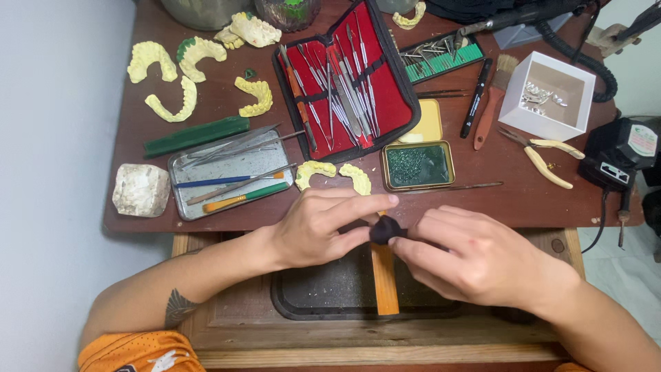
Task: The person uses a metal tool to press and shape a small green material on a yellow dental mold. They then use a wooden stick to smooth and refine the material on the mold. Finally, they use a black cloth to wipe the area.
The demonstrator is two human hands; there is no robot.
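**Two hands working a small dark lump at a cluttered bench**

A red-lined tool case (348, 79) is lying open, holding rows of metal picks. A metal tray (231, 180) is carrying pencils and blades; a gold tin (418, 166) is holding green material; a white box (547, 93) is holding small shiny pieces. At the bench's front edge, the left hand (320, 227) and right hand (468, 255) are both pinching a dark lump (387, 229), fingers closed on it. It is sitting atop a wooden peg (384, 279) whose long axis is running toward the person.
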